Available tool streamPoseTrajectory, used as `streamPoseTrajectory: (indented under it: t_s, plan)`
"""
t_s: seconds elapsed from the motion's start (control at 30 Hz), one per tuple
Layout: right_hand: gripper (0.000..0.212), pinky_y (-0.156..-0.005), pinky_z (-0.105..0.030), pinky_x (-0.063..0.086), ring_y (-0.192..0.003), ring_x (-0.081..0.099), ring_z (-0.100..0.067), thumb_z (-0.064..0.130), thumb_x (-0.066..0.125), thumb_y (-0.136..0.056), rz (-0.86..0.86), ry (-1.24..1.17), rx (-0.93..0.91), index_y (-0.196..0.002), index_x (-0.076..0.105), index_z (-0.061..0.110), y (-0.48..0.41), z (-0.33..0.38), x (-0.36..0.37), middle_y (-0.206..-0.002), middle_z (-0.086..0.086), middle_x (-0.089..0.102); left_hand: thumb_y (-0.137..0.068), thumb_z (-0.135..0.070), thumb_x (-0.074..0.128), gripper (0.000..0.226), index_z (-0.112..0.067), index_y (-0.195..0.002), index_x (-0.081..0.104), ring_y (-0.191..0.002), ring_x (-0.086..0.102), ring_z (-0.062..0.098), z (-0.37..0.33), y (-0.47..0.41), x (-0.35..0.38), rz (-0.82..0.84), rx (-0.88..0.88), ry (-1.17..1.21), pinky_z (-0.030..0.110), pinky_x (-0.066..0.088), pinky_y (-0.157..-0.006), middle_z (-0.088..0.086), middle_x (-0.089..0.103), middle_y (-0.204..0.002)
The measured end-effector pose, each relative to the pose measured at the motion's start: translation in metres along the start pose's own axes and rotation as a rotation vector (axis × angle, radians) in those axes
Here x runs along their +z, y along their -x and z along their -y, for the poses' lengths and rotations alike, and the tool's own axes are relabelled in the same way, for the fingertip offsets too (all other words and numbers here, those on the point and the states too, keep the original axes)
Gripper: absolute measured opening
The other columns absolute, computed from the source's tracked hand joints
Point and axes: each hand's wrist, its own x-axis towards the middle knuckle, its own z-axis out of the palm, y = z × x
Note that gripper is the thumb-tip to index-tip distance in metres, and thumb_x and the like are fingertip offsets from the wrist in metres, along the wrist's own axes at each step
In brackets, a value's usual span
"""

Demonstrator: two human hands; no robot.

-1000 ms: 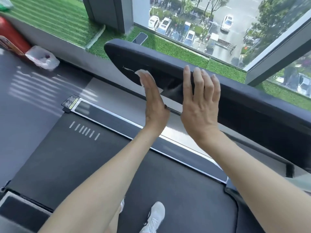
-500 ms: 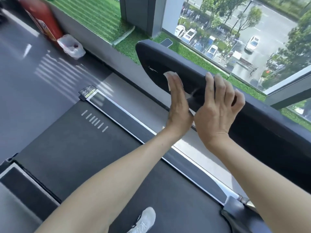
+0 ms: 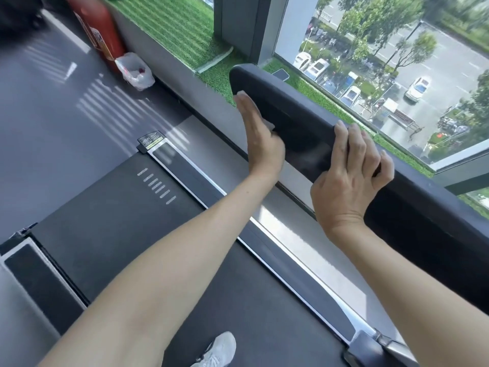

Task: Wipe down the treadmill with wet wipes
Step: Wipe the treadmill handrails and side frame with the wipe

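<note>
At the left end of the console (image 3: 304,115) of the treadmill (image 3: 201,186), the left hand (image 3: 260,136) lies flat with fingers straight, pressing a white wet wipe (image 3: 269,125) against the dark front face; only slivers of the wipe show at the fingertips and beside the palm. The right hand (image 3: 349,178) grips the console's top edge further right, fingers curled over it. Wiping seems to be under way on the console alone: a faint sheen between the hands may be dampness, while the belt (image 3: 119,221) and side rail (image 3: 304,292) look still to be done. A phone (image 3: 281,74) lies on the turf ledge (image 3: 172,25) just behind the console; a red fire extinguisher (image 3: 98,30) and plastic bag (image 3: 135,71) stand well apart by the wall. The person's shoe (image 3: 219,349) rests on the belt, and the gripping right hand covers part of the console left to wipe
</note>
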Motion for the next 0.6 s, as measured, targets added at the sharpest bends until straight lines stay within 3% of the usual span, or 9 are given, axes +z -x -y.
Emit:
streamPoseTrajectory:
  t_s: [0.1, 0.17, 0.27, 0.33, 0.4, 0.47, 0.53, 0.6]
  plan:
    - [0.058, -0.102, -0.035, 0.015, -0.122, 0.037, -0.019, -0.002, 0.045, -0.075, -0.01, 0.003, 0.011, -0.131, 0.046, 0.011, 0.0, 0.0, 0.002, -0.129, -0.002, 0.039, -0.079, 0.028, 0.023, 0.08, -0.003, -0.15, 0.001, -0.147, 0.011, 0.016, 0.005, 0.003, 0.0, -0.126, 0.076, -0.047, -0.003, 0.019, -0.1, 0.012, -0.002, -0.159]
    - [0.057, -0.102, -0.035, 0.014, -0.122, 0.038, -0.02, -0.001, 0.045, -0.076, -0.016, 0.002, 0.02, -0.131, 0.047, 0.012, 0.001, 0.001, 0.004, -0.129, -0.002, 0.039, -0.086, 0.025, 0.025, 0.074, -0.003, -0.149, 0.001, -0.139, 0.016, -0.005, 0.006, 0.026, 0.006, -0.045, 0.13, -0.05, 0.001, 0.028, -0.099, 0.008, -0.004, -0.158]
    - [0.056, -0.102, -0.035, 0.014, -0.122, 0.037, -0.02, 0.0, 0.044, -0.077, -0.023, -0.018, 0.022, -0.132, 0.047, 0.012, 0.001, 0.0, 0.004, -0.129, -0.003, 0.04, -0.098, 0.005, 0.029, 0.057, -0.005, -0.151, 0.01, -0.127, 0.031, -0.011, -0.004, 0.041, 0.013, -0.023, 0.098, 0.052, 0.003, 0.029, -0.097, 0.004, 0.012, -0.158]
    - [0.057, -0.102, -0.035, 0.015, -0.122, 0.037, -0.019, -0.001, 0.044, -0.077, -0.021, -0.027, 0.023, -0.132, 0.047, 0.012, 0.0, 0.0, 0.004, -0.129, -0.003, 0.04, -0.1, -0.026, 0.028, 0.055, -0.003, -0.149, 0.024, -0.115, 0.047, 0.004, -0.013, 0.018, 0.013, -0.143, -0.139, 0.231, 0.016, 0.032, -0.104, 0.003, 0.034, -0.149]
    - [0.057, -0.102, -0.034, 0.015, -0.122, 0.037, -0.019, -0.001, 0.045, -0.076, -0.023, -0.03, 0.022, -0.131, 0.047, 0.012, 0.0, 0.001, 0.004, -0.128, -0.003, 0.041, -0.102, -0.031, 0.026, 0.054, -0.009, -0.151, 0.023, -0.126, 0.046, 0.022, -0.023, 0.0, 0.01, -0.206, -0.3, 0.219, 0.026, 0.032, -0.108, 0.011, 0.034, -0.151]
    - [0.056, -0.102, -0.034, 0.014, -0.122, 0.038, -0.02, -0.001, 0.044, -0.076, -0.027, -0.031, 0.023, -0.131, 0.048, 0.011, 0.001, 0.001, 0.004, -0.128, -0.004, 0.044, -0.104, -0.039, 0.019, 0.05, -0.021, -0.15, 0.028, -0.125, 0.047, 0.015, -0.028, 0.011, 0.014, -0.193, -0.384, 0.274, 0.019, 0.031, -0.097, 0.005, 0.042, -0.146]
    - [0.055, -0.102, -0.035, 0.014, -0.122, 0.038, -0.02, 0.002, 0.043, -0.078, -0.019, -0.03, 0.034, -0.131, 0.049, 0.011, 0.001, 0.0, 0.004, -0.128, -0.006, 0.048, -0.102, -0.047, 0.017, 0.05, -0.02, -0.136, 0.043, -0.111, 0.052, 0.008, -0.037, 0.036, 0.017, -0.097, -0.425, 0.359, 0.019, 0.03, -0.092, 0.0, 0.053, -0.127]
    - [0.054, -0.102, -0.035, 0.015, -0.122, 0.038, -0.02, 0.001, 0.043, -0.078, -0.015, -0.029, 0.039, -0.131, 0.05, 0.011, 0.0, 0.001, 0.003, -0.127, -0.006, 0.05, -0.103, -0.044, 0.016, 0.053, -0.009, -0.133, 0.043, -0.109, 0.052, 0.021, -0.038, 0.037, 0.013, -0.114, -0.404, 0.285, 0.024, 0.035, -0.095, 0.013, 0.053, -0.126]
